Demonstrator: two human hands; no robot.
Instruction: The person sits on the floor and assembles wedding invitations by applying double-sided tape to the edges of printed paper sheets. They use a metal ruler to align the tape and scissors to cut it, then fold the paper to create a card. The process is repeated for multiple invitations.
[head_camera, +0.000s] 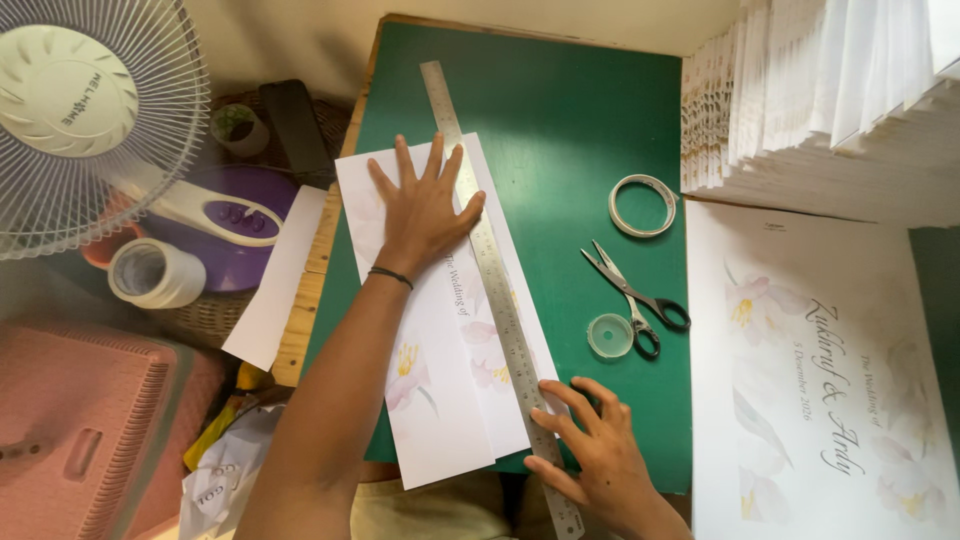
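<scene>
Low in the frame, our right hand (590, 445) pins the steel ruler (497, 300) flat-fingered; our left hand (425, 215), spread wide at centre, steadies the floral card (440, 390) against slipping.

Both forearms bare, no sleeves. Thin black band on left wrist (389, 275), just short of the steel ruler (495, 300).

On the tabletop (600, 130), the ruler (490, 290) lies across the paper sheet (440, 390) near the left edge, scissors (630, 295) and tape roll (642, 205) to its right.
</scene>
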